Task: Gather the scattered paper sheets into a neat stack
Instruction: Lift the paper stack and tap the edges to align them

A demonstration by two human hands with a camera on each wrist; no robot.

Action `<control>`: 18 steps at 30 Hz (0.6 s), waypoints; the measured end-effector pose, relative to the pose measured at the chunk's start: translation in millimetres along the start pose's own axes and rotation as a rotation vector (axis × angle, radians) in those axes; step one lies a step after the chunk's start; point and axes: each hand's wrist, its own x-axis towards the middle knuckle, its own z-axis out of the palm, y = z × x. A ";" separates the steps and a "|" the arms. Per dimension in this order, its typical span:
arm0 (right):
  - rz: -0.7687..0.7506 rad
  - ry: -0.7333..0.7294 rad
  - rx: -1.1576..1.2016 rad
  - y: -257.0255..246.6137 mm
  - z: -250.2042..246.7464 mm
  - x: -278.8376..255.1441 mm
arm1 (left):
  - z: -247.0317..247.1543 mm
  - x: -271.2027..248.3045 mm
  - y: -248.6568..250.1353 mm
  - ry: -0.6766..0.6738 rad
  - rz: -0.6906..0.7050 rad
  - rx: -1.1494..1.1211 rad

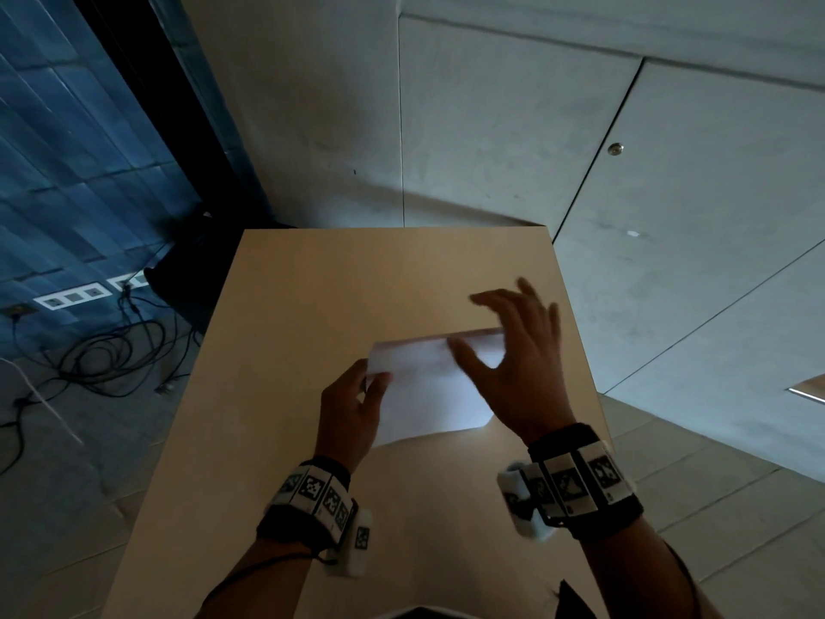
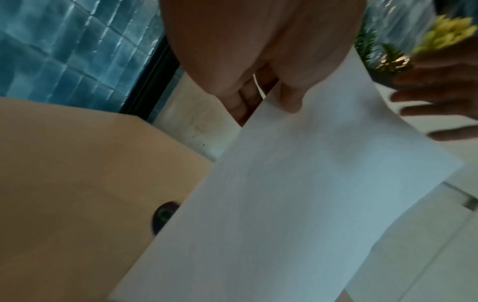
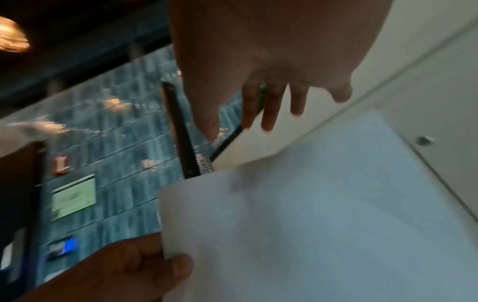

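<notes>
**Paper stack held above the bench**

Above the middle of the tan bench [image 1: 277, 350], the white paper sheets [image 1: 428, 386] are held up off the surface as one sheaf, tilted with the far edge raised; how many sheets it holds cannot be told, though the left wrist view shows a thin curled edge of paper [image 2: 258, 85] between the fingers, apart from the main sheet [image 2: 297, 194].

At the sheaf's left edge the left hand [image 1: 352, 408] pinches it, thumb on the top face and fingers curled underneath; the right wrist view shows that thumb [image 3: 178, 267] pressed on the sheet [image 3: 310, 224] near its corner.

Over the right part of the sheaf the right hand [image 1: 513, 364] is spread wide, fingers straight and splayed, gripping nothing; whether its thumb touches the paper cannot be told through the motion blur; in the right wrist view its fingers [image 3: 269, 110] reach out past the far edge of the paper.

Both wrists carry black bands with square black-and-white markers [image 1: 576, 480].

Left of the bench, dark cables [image 1: 102, 364] lie tangled on the floor beside white floor sockets [image 1: 71, 299]; pale wall panels [image 1: 513, 127] stand behind the bench; the left wrist view catches blurred yellow flowers [image 2: 447, 32] with green leaves.
</notes>
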 end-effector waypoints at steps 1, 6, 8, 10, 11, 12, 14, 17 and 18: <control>-0.059 -0.106 -0.100 -5.0 -2.3 2.4 | 0.9 2.7 6.9 -0.003 0.057 0.038; -0.070 -0.397 -0.237 -7.0 -16.3 11.9 | 11.3 10.5 44.5 -0.049 0.294 0.157; -0.008 -0.401 -0.245 -1.8 -22.6 11.7 | 14.6 9.6 53.7 -0.087 0.320 0.164; 0.072 -0.375 -0.171 7.6 -26.7 8.8 | 15.5 8.2 52.7 -0.143 0.301 0.143; 0.107 -0.352 -0.108 13.1 -29.1 7.5 | 14.1 7.5 48.7 -0.173 0.279 0.138; 0.138 -0.329 -0.035 19.7 -31.4 6.2 | 11.3 6.9 41.9 -0.197 0.250 0.149; 0.192 -0.269 0.105 33.9 -38.2 4.5 | 0.1 6.6 24.7 -0.198 0.195 0.205; 0.298 -0.173 0.273 53.7 -45.7 1.0 | -23.4 9.2 3.1 -0.139 0.111 0.242; 0.339 -0.148 0.332 59.3 -44.7 -0.9 | -30.4 10.6 0.1 -0.130 0.076 0.214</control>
